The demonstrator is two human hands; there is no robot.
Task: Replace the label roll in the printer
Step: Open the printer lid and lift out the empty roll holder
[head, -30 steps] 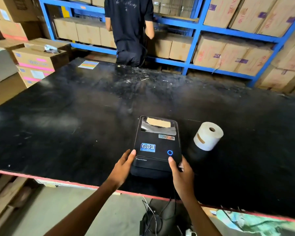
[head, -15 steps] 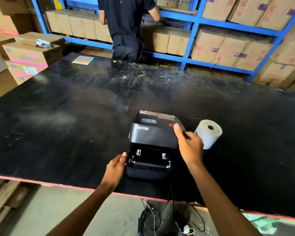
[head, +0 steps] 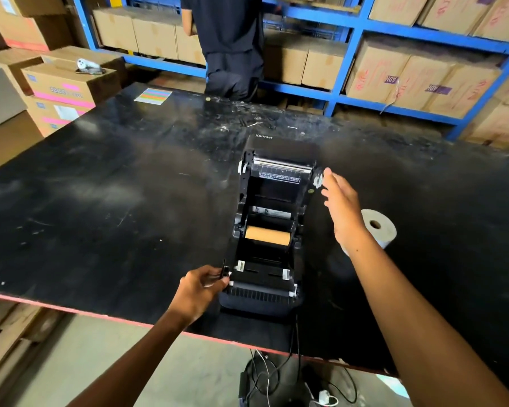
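A black label printer (head: 269, 277) sits near the front edge of the black table, its lid (head: 282, 155) swung fully back. Inside lies a bare brown cardboard core (head: 267, 235) between the roll holders. My left hand (head: 202, 286) grips the printer's front left corner. With fingers spread and nothing in it, my right hand (head: 340, 205) hovers just right of the lid's hinge side. A full white label roll (head: 378, 229) lies on the table to the right of the printer, partly hidden behind my right wrist.
A person in dark clothes (head: 229, 45) stands at the table's far edge before blue shelving (head: 347, 51) stacked with cartons. More cartons (head: 62, 86) stand at the left. A coloured sheet (head: 153, 96) lies at the far left. Cables (head: 276, 377) hang below the red front edge.
The lid went from closed to fully open, exposing the core. My right hand let go of the lid and drew back to its right; my left hand stayed at the front left corner.
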